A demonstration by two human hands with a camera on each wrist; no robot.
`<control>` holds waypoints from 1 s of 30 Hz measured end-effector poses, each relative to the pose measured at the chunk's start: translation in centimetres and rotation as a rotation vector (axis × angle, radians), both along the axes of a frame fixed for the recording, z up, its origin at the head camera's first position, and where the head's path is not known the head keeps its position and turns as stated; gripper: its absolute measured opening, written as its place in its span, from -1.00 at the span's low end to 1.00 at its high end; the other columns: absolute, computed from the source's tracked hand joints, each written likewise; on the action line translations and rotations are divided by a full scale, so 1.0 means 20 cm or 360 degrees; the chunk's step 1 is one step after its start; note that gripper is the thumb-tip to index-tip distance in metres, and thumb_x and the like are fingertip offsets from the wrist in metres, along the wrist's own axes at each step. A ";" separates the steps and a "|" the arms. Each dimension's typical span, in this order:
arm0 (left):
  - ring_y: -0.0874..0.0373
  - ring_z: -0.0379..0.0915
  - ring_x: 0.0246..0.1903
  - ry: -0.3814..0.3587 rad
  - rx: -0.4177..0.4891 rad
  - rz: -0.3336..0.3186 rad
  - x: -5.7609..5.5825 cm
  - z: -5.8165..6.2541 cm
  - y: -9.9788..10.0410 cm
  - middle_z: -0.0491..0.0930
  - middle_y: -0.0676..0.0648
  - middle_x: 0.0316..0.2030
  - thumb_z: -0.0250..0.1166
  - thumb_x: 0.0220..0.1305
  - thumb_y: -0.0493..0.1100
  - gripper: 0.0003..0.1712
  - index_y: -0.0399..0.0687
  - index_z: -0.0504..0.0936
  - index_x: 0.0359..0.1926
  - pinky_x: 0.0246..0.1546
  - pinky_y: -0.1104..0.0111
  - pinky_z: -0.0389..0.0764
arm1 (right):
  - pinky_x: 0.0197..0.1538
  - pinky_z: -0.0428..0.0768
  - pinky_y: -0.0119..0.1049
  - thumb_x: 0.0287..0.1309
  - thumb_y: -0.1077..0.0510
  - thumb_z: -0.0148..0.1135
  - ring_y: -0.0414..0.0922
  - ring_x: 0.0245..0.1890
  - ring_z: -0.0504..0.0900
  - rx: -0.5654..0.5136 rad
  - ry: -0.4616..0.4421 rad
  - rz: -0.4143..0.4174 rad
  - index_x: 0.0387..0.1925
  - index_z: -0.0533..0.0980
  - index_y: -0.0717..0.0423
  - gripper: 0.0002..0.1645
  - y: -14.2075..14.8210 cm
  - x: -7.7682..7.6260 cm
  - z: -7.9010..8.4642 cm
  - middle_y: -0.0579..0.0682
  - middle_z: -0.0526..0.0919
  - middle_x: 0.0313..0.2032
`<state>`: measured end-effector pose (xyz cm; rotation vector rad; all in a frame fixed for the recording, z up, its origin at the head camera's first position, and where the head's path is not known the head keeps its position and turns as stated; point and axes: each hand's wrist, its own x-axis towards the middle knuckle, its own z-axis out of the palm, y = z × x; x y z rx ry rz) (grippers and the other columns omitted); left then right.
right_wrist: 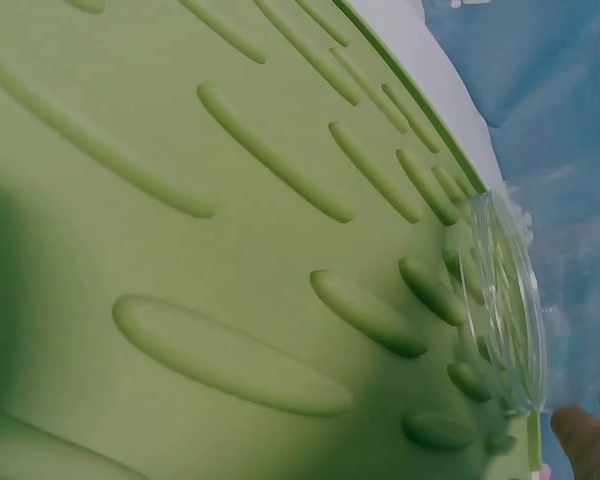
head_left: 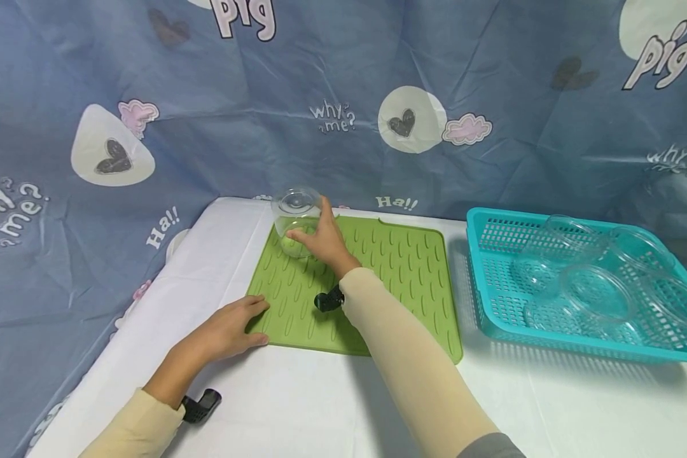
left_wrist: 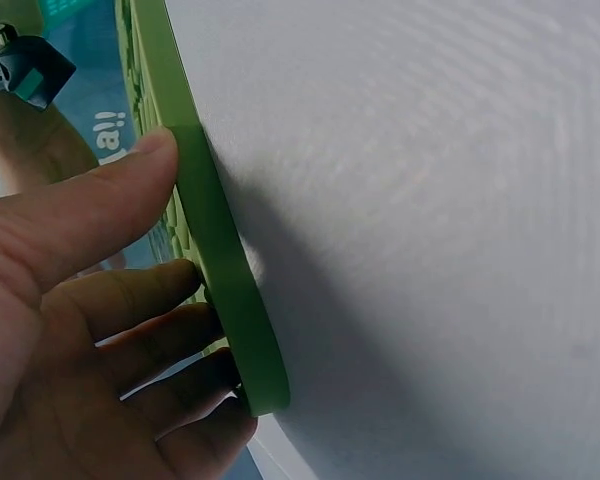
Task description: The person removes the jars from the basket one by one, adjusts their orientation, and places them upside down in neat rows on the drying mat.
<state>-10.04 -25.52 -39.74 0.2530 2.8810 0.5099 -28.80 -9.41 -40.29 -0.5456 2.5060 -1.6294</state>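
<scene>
My right hand (head_left: pixel 323 238) grips a clear bowl (head_left: pixel 289 210) at the far left corner of the green drying mat (head_left: pixel 389 273). Thumb and fingers are spread along the bowl's right side, and its ringed base shows near the top. In the right wrist view the bowl's transparent rim (right_wrist: pixel 525 310) is close to the ridged mat, with only some fingertips in sight. My left hand (head_left: pixel 226 331) rests at the mat's near left corner. Its relaxed fingers and thumb touch the green edge (left_wrist: pixel 225 260) in the left wrist view.
A turquoise perforated basket (head_left: pixel 475 273) stands to the right of the mat, holding several clear bowls (head_left: pixel 598 292). White cloth (head_left: pixel 298 407) covers the table. A blue printed curtain (head_left: pixel 263 146) hangs behind and along the left side.
</scene>
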 end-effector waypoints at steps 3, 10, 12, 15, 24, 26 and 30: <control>-0.37 0.31 0.32 -0.0005 0.0001 0.0010 0.00 -0.01 0.00 0.36 -0.41 0.35 0.43 0.19 -0.11 -0.26 -0.41 0.43 0.29 0.31 -0.15 0.42 | 0.49 0.29 0.15 0.14 -0.04 0.44 0.10 0.54 0.13 -0.0039 0.0029 0.0006 0.57 -0.20 -0.13 0.23 -0.01 0.00 -0.02 0.08 0.08 0.54; -0.38 0.30 0.33 -0.0013 0.0001 0.0014 -0.01 -0.01 -0.01 0.34 -0.41 0.35 0.43 0.19 -0.11 -0.26 -0.40 0.42 0.30 0.31 -0.16 0.42 | 0.50 0.29 0.15 0.12 -0.06 0.45 0.09 0.55 0.12 -0.0064 0.0010 0.0012 0.57 -0.22 -0.20 0.25 -0.01 0.01 -0.03 0.10 0.08 0.54; -0.38 0.30 0.33 -0.0018 -0.0002 0.0011 -0.01 -0.01 -0.01 0.34 -0.40 0.36 0.43 0.20 -0.10 -0.26 -0.40 0.42 0.31 0.30 -0.16 0.42 | 0.50 0.28 0.16 0.09 -0.06 0.47 0.11 0.54 0.12 -0.0063 -0.0012 0.0010 0.57 -0.24 -0.20 0.30 -0.01 0.01 -0.02 0.12 0.06 0.55; -0.38 0.30 0.33 -0.0041 -0.0004 0.0011 -0.01 0.00 -0.01 0.33 -0.40 0.36 0.43 0.20 -0.10 -0.25 -0.39 0.42 0.31 0.29 -0.16 0.43 | 0.51 0.24 0.16 0.03 -0.09 0.51 0.13 0.55 0.08 -0.0033 -0.0059 0.0012 0.58 -0.31 -0.18 0.39 0.00 0.02 -0.01 0.12 0.01 0.56; -0.38 0.29 0.33 -0.0031 -0.0011 0.0007 -0.01 0.00 0.00 0.34 -0.39 0.36 0.42 0.20 -0.09 -0.25 -0.39 0.42 0.31 0.31 -0.17 0.41 | 0.55 0.10 0.20 0.01 -0.24 0.47 0.10 0.61 -0.16 0.0113 -0.0047 0.0027 0.57 -0.44 -0.28 0.47 0.11 0.03 0.09 0.07 -0.24 0.61; -0.40 0.29 0.32 -0.0013 -0.0007 -0.0008 -0.01 -0.01 0.00 0.34 -0.41 0.35 0.42 0.20 -0.09 -0.25 -0.40 0.42 0.30 0.30 -0.18 0.41 | 0.55 0.09 0.20 0.01 -0.27 0.45 0.10 0.61 -0.14 0.0164 -0.0014 0.0001 0.57 -0.41 -0.29 0.45 0.13 0.04 0.11 0.07 -0.21 0.60; -0.41 0.28 0.32 0.0000 -0.0011 -0.0009 -0.01 -0.02 0.00 0.33 -0.42 0.35 0.41 0.21 -0.09 -0.25 -0.40 0.40 0.31 0.30 -0.19 0.40 | 0.58 0.09 0.14 0.07 -0.30 0.38 0.09 0.60 -0.07 0.0272 0.0140 -0.0001 0.59 -0.31 -0.19 0.35 0.17 0.07 0.18 0.08 -0.13 0.59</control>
